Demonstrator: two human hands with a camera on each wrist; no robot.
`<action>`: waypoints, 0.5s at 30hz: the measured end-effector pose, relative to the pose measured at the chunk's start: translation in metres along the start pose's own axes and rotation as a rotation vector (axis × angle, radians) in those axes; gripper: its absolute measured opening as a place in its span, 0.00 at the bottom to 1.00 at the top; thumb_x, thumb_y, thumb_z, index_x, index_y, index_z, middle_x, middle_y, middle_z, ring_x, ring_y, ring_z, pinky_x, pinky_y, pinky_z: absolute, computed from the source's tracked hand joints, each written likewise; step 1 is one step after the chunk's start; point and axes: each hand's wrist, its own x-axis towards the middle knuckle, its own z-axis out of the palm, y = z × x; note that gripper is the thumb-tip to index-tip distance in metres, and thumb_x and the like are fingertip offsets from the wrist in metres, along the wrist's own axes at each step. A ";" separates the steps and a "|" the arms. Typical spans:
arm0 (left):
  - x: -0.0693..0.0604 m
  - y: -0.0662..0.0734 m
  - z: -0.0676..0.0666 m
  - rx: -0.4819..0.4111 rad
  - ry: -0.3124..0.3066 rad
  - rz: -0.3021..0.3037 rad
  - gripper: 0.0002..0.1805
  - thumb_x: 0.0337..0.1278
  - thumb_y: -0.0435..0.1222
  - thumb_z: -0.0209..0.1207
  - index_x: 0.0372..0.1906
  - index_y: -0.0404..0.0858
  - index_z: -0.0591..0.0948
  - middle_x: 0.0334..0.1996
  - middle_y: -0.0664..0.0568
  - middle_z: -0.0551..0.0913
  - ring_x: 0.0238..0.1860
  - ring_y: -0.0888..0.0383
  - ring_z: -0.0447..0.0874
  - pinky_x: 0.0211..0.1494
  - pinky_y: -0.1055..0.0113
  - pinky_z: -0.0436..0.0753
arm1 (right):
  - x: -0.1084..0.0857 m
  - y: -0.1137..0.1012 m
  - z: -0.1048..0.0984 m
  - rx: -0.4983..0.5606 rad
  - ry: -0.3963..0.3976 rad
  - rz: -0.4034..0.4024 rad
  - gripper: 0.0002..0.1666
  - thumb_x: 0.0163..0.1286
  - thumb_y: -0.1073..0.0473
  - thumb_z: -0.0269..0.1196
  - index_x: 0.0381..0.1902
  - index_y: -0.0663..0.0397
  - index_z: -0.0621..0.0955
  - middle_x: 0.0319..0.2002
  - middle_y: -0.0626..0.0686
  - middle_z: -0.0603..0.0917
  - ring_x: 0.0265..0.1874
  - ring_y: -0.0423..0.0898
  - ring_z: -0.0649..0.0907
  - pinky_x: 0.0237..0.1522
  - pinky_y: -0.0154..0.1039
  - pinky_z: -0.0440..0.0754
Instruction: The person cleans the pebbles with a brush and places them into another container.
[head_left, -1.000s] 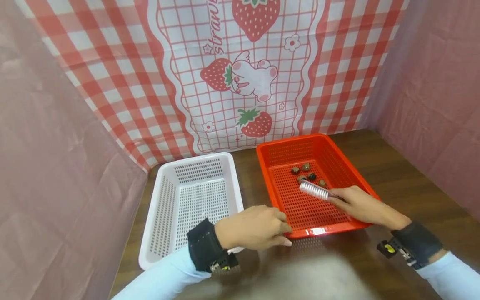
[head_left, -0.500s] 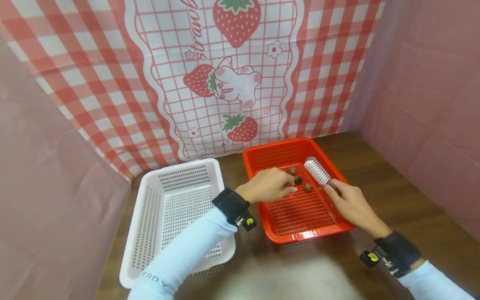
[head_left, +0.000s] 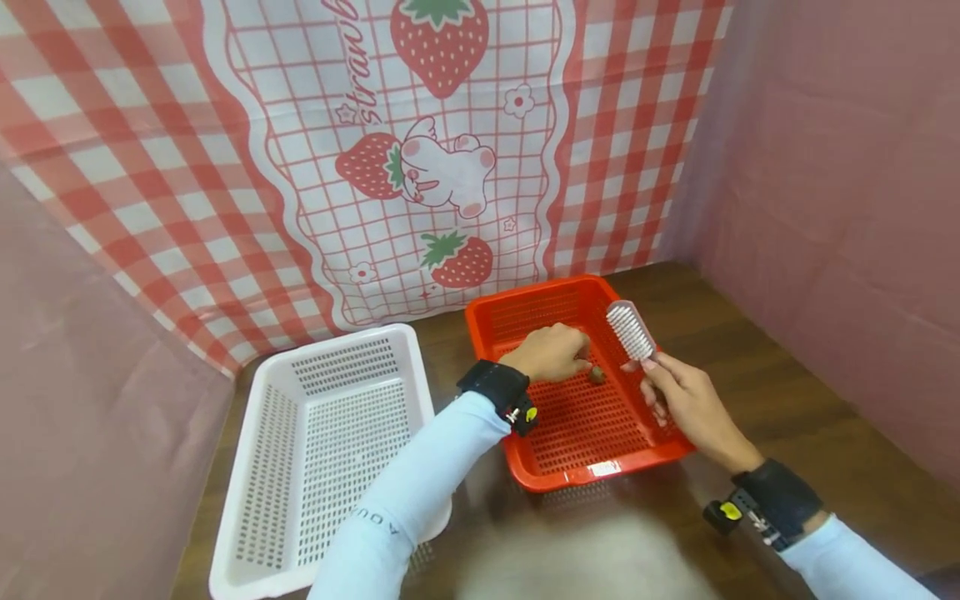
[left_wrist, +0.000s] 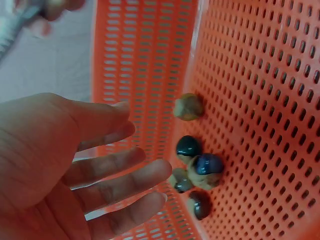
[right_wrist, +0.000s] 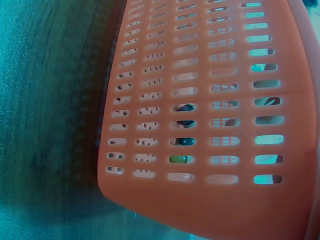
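Observation:
Inside the red basket (head_left: 525, 467), my left hand (head_left: 553, 354) hovers near a group of small round shells, brown with dark glossy patches, perhaps snails. The left wrist view shows this hand (left_wrist: 90, 170) with loosely extended fingers and nothing held, beside several shells (left_wrist: 207, 167). One shell (head_left: 596, 375) shows in the head view; my left hand hides the others. Over the basket's right rim, my right hand (head_left: 686, 404) holds a hairbrush (head_left: 632, 332) by its handle, white bristles showing. The right wrist view does not show this hand, only the basket's outer wall (right_wrist: 200, 200).
A white perforated basket (head_left: 408, 358) stands to the left of the red one, partly behind my left sleeve (head_left: 420, 475). Both rest on a dark wooden table (head_left: 765, 367). A checked strawberry cloth (head_left: 525, 208) hangs behind; pink cloth (head_left: 825, 208) hangs on the right.
My left hand moved from the red basket's near-left rim into it, over the shells. The brush rose from the shells to the right rim. The head view shifted, so the scene slides left.

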 end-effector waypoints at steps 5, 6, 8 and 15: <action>0.011 -0.012 0.015 0.081 -0.048 -0.067 0.09 0.67 0.43 0.68 0.40 0.42 0.83 0.34 0.56 0.76 0.35 0.61 0.75 0.34 0.67 0.74 | 0.003 0.001 0.007 0.070 -0.028 0.015 0.22 0.85 0.52 0.49 0.52 0.69 0.78 0.23 0.60 0.72 0.14 0.48 0.71 0.12 0.43 0.77; 0.013 -0.013 0.017 0.096 -0.054 -0.076 0.10 0.66 0.43 0.69 0.43 0.42 0.83 0.36 0.56 0.77 0.37 0.60 0.76 0.35 0.67 0.76 | 0.003 0.002 0.008 0.066 -0.027 0.018 0.22 0.85 0.52 0.50 0.52 0.68 0.78 0.24 0.60 0.72 0.14 0.47 0.71 0.12 0.43 0.77; 0.017 -0.015 0.022 0.124 -0.057 -0.082 0.15 0.64 0.44 0.70 0.49 0.42 0.84 0.41 0.55 0.79 0.43 0.59 0.79 0.40 0.65 0.80 | 0.003 0.002 0.008 0.049 -0.018 0.018 0.21 0.85 0.52 0.51 0.51 0.66 0.78 0.24 0.60 0.73 0.14 0.47 0.72 0.12 0.44 0.77; 0.036 -0.001 0.038 0.165 -0.091 0.005 0.23 0.56 0.52 0.73 0.54 0.47 0.85 0.50 0.54 0.81 0.52 0.58 0.79 0.50 0.64 0.84 | -0.003 0.002 0.000 0.001 0.034 0.023 0.19 0.84 0.53 0.52 0.50 0.66 0.79 0.23 0.59 0.72 0.13 0.47 0.72 0.11 0.44 0.78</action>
